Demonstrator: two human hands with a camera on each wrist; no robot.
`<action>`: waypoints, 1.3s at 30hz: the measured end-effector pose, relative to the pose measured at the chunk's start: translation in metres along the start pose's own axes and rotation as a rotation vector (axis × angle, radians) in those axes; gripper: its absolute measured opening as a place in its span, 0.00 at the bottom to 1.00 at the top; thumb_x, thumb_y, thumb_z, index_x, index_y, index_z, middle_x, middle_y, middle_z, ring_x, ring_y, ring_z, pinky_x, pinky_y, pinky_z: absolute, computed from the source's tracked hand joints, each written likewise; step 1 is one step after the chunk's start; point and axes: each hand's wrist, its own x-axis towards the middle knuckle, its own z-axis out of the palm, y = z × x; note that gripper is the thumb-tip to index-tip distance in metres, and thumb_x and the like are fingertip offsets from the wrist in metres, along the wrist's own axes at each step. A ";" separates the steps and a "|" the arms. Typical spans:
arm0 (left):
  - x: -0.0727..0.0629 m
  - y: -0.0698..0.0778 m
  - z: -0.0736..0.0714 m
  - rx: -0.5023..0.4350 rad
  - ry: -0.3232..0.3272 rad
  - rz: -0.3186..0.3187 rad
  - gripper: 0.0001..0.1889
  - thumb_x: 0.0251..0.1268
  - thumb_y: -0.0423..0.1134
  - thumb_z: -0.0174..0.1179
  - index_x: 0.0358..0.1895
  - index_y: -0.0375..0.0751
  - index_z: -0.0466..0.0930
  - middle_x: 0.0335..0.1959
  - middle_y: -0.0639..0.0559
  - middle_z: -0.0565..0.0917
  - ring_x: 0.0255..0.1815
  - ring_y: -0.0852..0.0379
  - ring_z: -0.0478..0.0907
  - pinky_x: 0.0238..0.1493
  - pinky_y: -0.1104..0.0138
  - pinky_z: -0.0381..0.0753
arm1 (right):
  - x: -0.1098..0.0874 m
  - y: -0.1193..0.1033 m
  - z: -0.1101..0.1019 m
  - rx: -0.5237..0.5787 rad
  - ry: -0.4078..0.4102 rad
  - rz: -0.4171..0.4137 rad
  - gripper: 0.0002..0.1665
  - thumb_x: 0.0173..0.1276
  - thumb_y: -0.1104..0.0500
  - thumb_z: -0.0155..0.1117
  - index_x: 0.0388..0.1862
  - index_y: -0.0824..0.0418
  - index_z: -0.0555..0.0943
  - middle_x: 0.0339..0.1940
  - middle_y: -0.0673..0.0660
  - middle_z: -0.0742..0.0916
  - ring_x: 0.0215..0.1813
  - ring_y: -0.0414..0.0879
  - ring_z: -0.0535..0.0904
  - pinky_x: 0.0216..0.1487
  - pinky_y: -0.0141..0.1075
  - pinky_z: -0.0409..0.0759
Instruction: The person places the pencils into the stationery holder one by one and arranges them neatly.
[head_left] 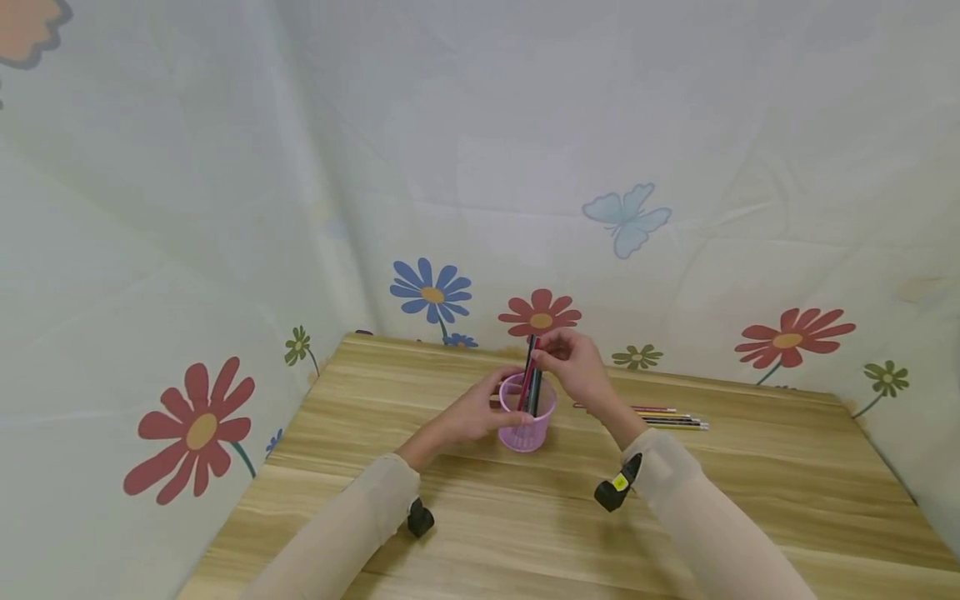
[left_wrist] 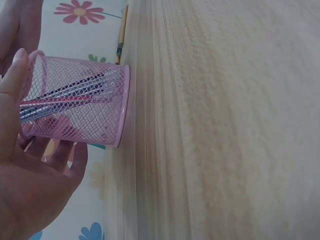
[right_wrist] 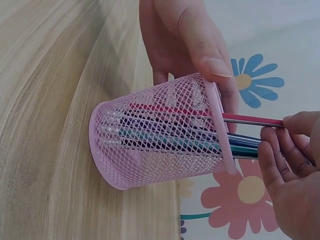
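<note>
A pink mesh pencil cup (head_left: 517, 438) stands upright on the wooden table. My left hand (head_left: 472, 410) holds it from the left, the thumb at the near side of the rim and the fingers curved round the far side. Several pencils lean inside, their lower ends visible through the mesh; one is a red pencil (right_wrist: 252, 120), others are dark pencils (right_wrist: 245, 142) in blue and green. Above the rim, my right hand (head_left: 576, 367) pinches the upper end of the red pencil, with its other fingers at the tops of the dark ones.
Right of the cup, several more pencils (head_left: 671, 423) lie side by side on the table (head_left: 510, 533), partly behind the right forearm. A white flower-printed curtain (head_left: 480, 167) hangs along the table's back and sides. Each wrist wears a small black camera (head_left: 613, 493).
</note>
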 end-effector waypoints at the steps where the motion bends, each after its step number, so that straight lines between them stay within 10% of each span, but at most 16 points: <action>1: 0.000 0.000 0.000 0.000 0.000 -0.002 0.44 0.68 0.48 0.75 0.82 0.51 0.60 0.76 0.51 0.70 0.72 0.50 0.73 0.70 0.58 0.78 | -0.001 -0.002 0.000 -0.002 -0.002 0.005 0.10 0.76 0.64 0.69 0.50 0.68 0.82 0.46 0.64 0.87 0.47 0.54 0.85 0.49 0.33 0.86; 26: -0.002 0.000 0.002 -0.015 0.013 -0.008 0.44 0.67 0.48 0.76 0.81 0.51 0.60 0.71 0.50 0.73 0.69 0.49 0.75 0.69 0.56 0.79 | -0.009 0.007 -0.013 -0.030 -0.084 -0.019 0.09 0.76 0.66 0.68 0.49 0.71 0.82 0.45 0.67 0.88 0.44 0.54 0.87 0.48 0.35 0.88; 39: -0.002 0.001 0.002 -0.010 0.023 -0.033 0.46 0.65 0.49 0.77 0.81 0.49 0.61 0.71 0.50 0.74 0.69 0.49 0.75 0.69 0.56 0.79 | -0.022 0.026 -0.056 -0.295 -0.155 -0.051 0.07 0.75 0.63 0.70 0.47 0.66 0.87 0.41 0.57 0.90 0.44 0.48 0.85 0.48 0.36 0.85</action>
